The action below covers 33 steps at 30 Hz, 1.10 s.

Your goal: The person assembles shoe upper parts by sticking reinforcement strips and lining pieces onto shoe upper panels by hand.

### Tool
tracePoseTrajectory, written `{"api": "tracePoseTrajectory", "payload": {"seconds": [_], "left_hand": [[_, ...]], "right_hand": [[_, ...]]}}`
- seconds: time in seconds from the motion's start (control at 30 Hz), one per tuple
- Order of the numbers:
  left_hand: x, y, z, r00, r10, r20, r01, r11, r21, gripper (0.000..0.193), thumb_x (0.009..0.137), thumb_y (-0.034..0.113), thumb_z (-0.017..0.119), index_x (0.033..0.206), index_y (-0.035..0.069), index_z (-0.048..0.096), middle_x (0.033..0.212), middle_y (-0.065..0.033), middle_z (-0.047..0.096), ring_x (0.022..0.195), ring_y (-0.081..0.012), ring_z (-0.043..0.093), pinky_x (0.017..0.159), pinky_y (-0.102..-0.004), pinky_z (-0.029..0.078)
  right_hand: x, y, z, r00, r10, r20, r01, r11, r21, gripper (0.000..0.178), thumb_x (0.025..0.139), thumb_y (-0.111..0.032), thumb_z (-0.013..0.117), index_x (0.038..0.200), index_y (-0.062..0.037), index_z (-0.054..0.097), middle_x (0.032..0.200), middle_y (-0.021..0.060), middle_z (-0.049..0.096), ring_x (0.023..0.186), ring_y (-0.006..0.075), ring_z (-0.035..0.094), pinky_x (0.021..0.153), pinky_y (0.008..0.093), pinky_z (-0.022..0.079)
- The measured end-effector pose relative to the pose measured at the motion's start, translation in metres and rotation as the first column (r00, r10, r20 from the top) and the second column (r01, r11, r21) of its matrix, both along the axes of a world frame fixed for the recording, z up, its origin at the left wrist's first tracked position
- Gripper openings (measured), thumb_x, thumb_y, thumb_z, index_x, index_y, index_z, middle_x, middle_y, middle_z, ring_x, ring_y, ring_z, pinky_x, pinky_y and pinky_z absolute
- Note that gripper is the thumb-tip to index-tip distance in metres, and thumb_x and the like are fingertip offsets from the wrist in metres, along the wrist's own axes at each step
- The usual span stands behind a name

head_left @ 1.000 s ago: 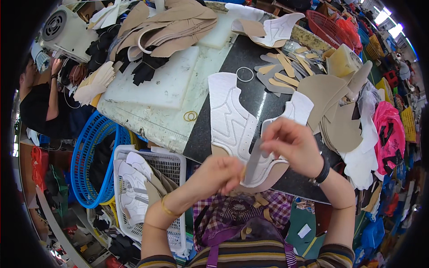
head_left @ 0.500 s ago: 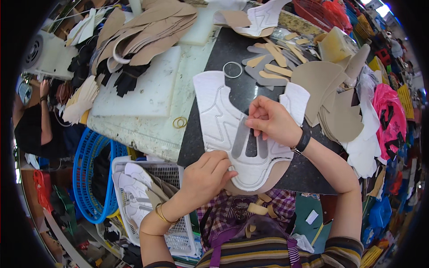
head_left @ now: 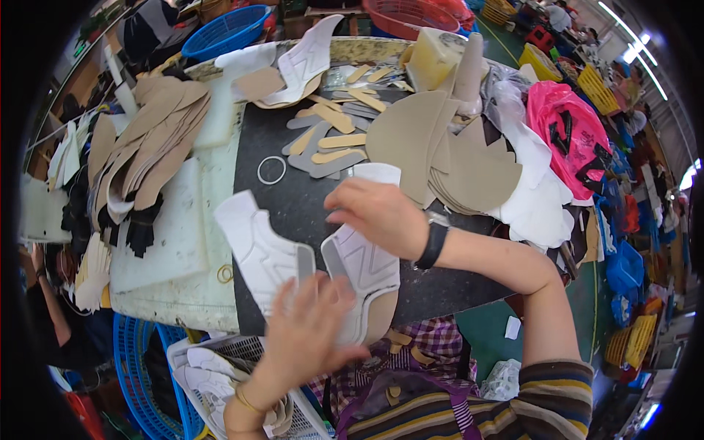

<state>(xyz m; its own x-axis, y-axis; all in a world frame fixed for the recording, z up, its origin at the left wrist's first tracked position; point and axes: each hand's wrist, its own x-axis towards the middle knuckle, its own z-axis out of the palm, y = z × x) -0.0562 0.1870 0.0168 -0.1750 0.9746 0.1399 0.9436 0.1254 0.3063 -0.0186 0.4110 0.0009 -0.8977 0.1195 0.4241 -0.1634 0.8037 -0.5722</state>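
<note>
A white shoe upper (head_left: pixel 260 249) with stitched lines lies spread on the black mat. One grey strip (head_left: pixel 306 259) lines the left edge of its central opening, and another grey strip (head_left: pixel 334 258) lines the right edge. My left hand (head_left: pixel 304 330), somewhat blurred, reaches over the lower middle of the upper with its fingers spread. Above the upper's right wing is my right hand (head_left: pixel 374 213), its fingers loosely bent and a gap showing by the thumb; nothing shows between them. Beyond it lies a pile of grey and tan strips (head_left: pixel 341 139).
A white ring (head_left: pixel 271 170) lies on the black mat (head_left: pixel 257 132). Beige rounded pieces (head_left: pixel 411 139) are stacked at right, near a pink bag (head_left: pixel 568 139). Brown pieces (head_left: pixel 147 132) are heaped at left. A white basket (head_left: pixel 183 359) of uppers stands below the table's edge, beside a blue basket (head_left: pixel 132 367).
The view has shifted, and the upper is turned and spread wider. My right hand has come off the grey strip to the upper's right wing. My left hand has let go of the lower edge.
</note>
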Motion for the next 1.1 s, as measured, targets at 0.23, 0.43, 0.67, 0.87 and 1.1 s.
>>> {"api": "tracePoseTrajectory", "payload": {"seconds": [0.23,0.43,0.67,0.87,1.1], "left_hand": [[0.003,-0.014,-0.033,0.964,-0.181,-0.197,0.195,0.979,0.054,0.050,0.081,0.030,0.060,0.128,0.016,0.051,0.135,-0.0076,0.047,0.126,-0.0309,0.041,0.104,-0.0513,0.028],[-0.017,0.016,0.002,0.961,-0.183,0.210,0.183,0.983,0.020,0.065,0.072,0.047,0.068,0.122,0.009,0.052,0.133,-0.0145,0.045,0.124,-0.0377,0.039,0.104,-0.0523,0.029],[-0.005,0.026,-0.003,0.989,-0.129,0.071,0.135,0.987,-0.083,0.056,0.076,0.035,0.069,0.120,0.004,0.052,0.133,-0.0149,0.044,0.127,-0.0376,0.037,0.105,-0.0500,0.029],[0.005,0.062,0.021,0.968,-0.213,0.136,0.196,0.972,0.128,0.051,0.077,0.029,0.069,0.119,0.005,0.053,0.129,-0.0143,0.049,0.124,-0.0355,0.041,0.104,-0.0486,0.031],[0.030,0.147,0.041,0.146,-0.261,0.954,-0.069,0.960,0.273,0.031,0.094,0.022,0.054,0.116,0.000,0.054,0.102,-0.0079,0.063,0.088,-0.0150,0.060,0.077,-0.0278,0.049]], "right_hand": [[0.003,0.104,0.030,0.793,-0.450,-0.412,0.570,0.307,0.762,0.038,0.073,-0.015,0.067,0.107,-0.0063,0.055,0.107,0.0096,0.055,0.104,0.0282,0.052,0.087,0.0407,0.042],[0.018,0.125,0.032,0.890,-0.455,-0.033,0.318,0.567,0.760,0.039,0.077,-0.011,0.056,0.116,-0.0055,0.052,0.116,0.0094,0.053,0.111,0.0257,0.049,0.090,0.0464,0.039],[0.096,0.136,0.072,0.711,-0.689,0.138,0.541,0.662,0.519,0.046,0.075,-0.011,0.065,0.119,-0.0091,0.050,0.110,0.0145,0.055,0.103,0.0347,0.053,0.085,0.0409,0.045],[0.201,0.243,0.032,0.596,-0.800,-0.072,0.758,0.531,0.378,0.016,0.075,-0.013,0.067,0.088,-0.0039,0.064,0.081,0.0140,0.060,0.077,0.0292,0.061,0.070,0.0375,0.048],[0.162,0.114,0.088,0.802,-0.269,-0.534,0.584,0.538,0.607,0.016,0.071,-0.005,0.063,0.088,-0.0037,0.063,0.091,0.0112,0.061,0.084,0.0275,0.060,0.071,0.0359,0.048]]}}
